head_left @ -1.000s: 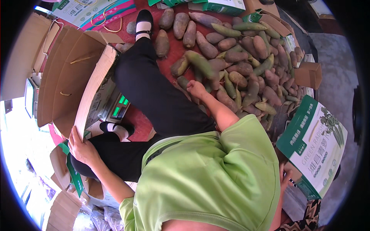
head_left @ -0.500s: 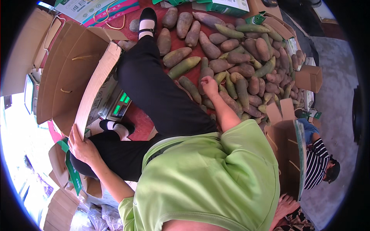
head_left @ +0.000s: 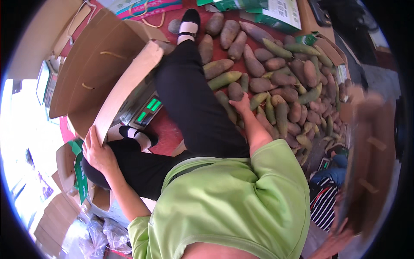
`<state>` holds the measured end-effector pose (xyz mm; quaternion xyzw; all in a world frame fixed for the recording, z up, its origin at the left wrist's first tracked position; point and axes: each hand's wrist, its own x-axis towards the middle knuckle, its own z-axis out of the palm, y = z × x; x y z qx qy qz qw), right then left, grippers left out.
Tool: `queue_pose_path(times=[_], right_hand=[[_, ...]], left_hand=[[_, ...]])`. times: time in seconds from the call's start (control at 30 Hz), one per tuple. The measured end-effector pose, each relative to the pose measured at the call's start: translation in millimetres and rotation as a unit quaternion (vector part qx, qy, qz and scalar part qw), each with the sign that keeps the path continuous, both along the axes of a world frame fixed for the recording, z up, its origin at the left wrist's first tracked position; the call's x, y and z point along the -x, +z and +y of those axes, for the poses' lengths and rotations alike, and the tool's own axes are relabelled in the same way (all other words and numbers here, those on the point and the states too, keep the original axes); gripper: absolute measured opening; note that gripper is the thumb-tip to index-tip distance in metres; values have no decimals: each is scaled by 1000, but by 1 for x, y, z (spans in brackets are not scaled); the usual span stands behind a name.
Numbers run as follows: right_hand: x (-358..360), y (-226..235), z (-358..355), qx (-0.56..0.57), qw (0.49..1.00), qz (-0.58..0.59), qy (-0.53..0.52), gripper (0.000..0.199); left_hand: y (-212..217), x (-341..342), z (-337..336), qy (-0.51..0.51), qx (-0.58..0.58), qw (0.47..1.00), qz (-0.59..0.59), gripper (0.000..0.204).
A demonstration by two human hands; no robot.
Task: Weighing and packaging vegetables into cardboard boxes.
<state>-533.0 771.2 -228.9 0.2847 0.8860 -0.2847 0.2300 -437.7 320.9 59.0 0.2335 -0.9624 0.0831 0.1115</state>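
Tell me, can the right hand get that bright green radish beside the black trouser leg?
Probably yes: the right hand is close and nothing seems to lie on top of the bright green radish, though the brownish radish against that hand sits partly between.

Brown carton [head_left: 101,71], purplish-brown root [head_left: 235,91], lime-green shirt [head_left: 233,198], red mat [head_left: 169,134]

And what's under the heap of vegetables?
Red floor covering shows in gaps between the scattered vegetables near the shoe; beneath the dense heap, the surface is hidden.
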Motion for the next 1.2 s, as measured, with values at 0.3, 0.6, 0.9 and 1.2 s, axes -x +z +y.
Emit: queue_pose_path(times=[0.3, 0.6, 0.9, 1.2], right_hand=[[1, -5, 17, 31, 999, -21, -31, 77], [20, 44, 16, 324, 910, -69, -251, 36], [113, 241, -65, 426, 868, 247, 54, 52], [174, 357, -220, 331, 805, 245, 428, 61]], left_hand=[[7, 3, 5, -5, -17, 1000, 11, 49], [12, 2, 2, -16, -28, 999, 21, 45], [9, 0, -2, -17, -45, 998, 37, 41], [13, -1, -1, -25, -58, 997, 33, 43]])
